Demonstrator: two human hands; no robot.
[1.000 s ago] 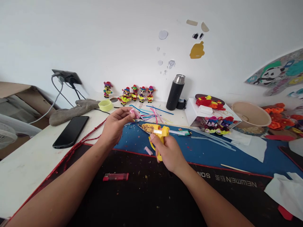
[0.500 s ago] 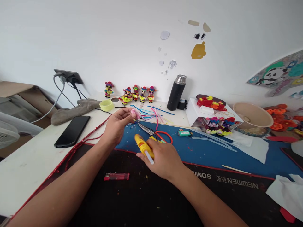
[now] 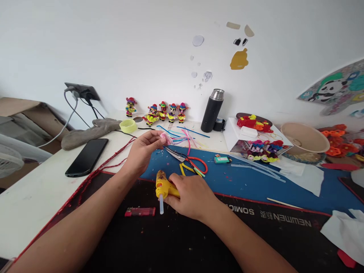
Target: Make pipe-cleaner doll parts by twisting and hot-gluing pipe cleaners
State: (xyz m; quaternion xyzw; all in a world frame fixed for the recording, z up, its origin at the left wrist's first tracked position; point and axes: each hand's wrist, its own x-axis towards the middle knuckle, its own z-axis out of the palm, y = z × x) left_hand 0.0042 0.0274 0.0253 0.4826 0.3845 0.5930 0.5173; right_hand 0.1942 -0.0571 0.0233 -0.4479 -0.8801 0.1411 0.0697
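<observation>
My left hand (image 3: 145, 149) pinches a small pink fuzzy piece (image 3: 165, 138) between thumb and fingertips, above the back of the blue mat. My right hand (image 3: 190, 193) is wrapped round the handle of a yellow glue gun (image 3: 165, 186), with a clear glue stick (image 3: 161, 204) poking out of its rear toward me. The gun's nozzle end points away, below the pink piece and apart from it. Behind the gun lie scissors with red-orange handles (image 3: 199, 163) and yellow pipe cleaners (image 3: 184, 168). Loose pink, blue and white pipe cleaners (image 3: 184, 138) spread beyond my left fingertips.
A red lighter (image 3: 140, 212) lies on the black mat (image 3: 136, 242). A phone (image 3: 87, 157) and red tinsel stems (image 3: 93, 175) are at the left. Several pipe-cleaner figures (image 3: 153, 115) and a black thermos (image 3: 212, 112) stand by the wall. At the right are a white box (image 3: 231, 132) and a bowl (image 3: 304, 138).
My right hand has drawn the glue gun slightly left and toward me, turning it so the glue stick points more straight at me. My left hand with the pink piece has barely shifted.
</observation>
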